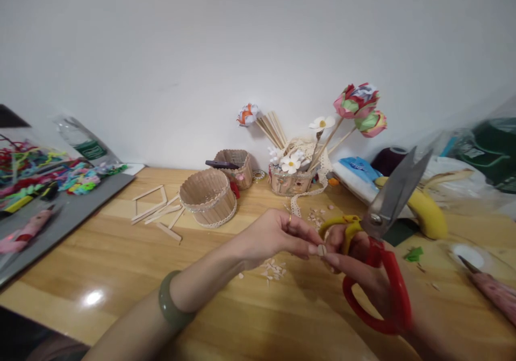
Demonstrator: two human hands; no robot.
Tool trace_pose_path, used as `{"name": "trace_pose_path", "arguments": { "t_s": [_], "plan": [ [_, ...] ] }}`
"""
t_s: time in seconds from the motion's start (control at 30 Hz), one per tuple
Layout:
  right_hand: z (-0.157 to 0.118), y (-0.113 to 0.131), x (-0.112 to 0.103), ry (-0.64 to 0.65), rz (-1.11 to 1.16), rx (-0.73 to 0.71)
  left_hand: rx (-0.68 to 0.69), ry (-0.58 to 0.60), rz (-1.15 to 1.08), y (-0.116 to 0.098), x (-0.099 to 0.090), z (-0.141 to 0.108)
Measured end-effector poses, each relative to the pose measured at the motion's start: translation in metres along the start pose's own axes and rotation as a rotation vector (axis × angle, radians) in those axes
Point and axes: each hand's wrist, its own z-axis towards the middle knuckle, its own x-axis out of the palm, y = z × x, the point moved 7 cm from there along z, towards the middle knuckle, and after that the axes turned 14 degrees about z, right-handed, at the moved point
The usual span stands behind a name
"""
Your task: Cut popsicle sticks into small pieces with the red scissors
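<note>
My left hand point(278, 237) pinches a small pale wooden piece point(321, 250) between thumb and fingertips. Touching the same piece from the other side are the fingertips of my right hand point(363, 264), which also carries scissors point(377, 218) with red and yellow handles, their blades pointing up and slightly apart. Below my left hand, small pale chips point(273, 269) lie scattered on the wooden table point(226, 312). More chips point(316, 216) are behind my hands.
Two round wooden-stick baskets point(207, 200) point(237, 167) stand behind, left of a decorated flower basket point(290, 182). Loose sticks point(149, 210) lie left. A banana point(429, 213) and a pink-handled tool point(494, 291) are right. A grey board point(76, 221) holds colourful yarn at the far left.
</note>
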Motion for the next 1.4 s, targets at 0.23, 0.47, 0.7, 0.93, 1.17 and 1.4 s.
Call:
{"name": "trace_pose_path", "arguments": {
  "t_s": [0.23,0.47,0.7,0.93,1.17,1.4],
  "plan": [
    [-0.001,0.001,0.006,0.068,0.187,0.071,-0.003,0.074,-0.005,0.000,0.005,0.001],
    [0.000,-0.016,-0.009,0.087,-0.105,0.094,0.014,0.010,0.156,0.000,0.000,0.002],
    [-0.004,-0.009,0.006,0.173,0.007,0.084,0.055,0.165,0.229,-0.006,0.007,-0.003],
    [-0.006,0.003,0.013,0.153,0.158,0.130,0.043,0.349,0.156,-0.007,0.005,-0.005],
    [0.003,-0.024,-0.017,-0.020,-0.164,0.315,-0.021,-0.007,0.228,0.006,-0.038,0.019],
    [0.007,-0.016,-0.021,-0.146,-0.207,0.299,-0.027,-0.124,0.258,0.001,-0.045,0.018]
  ]
}}
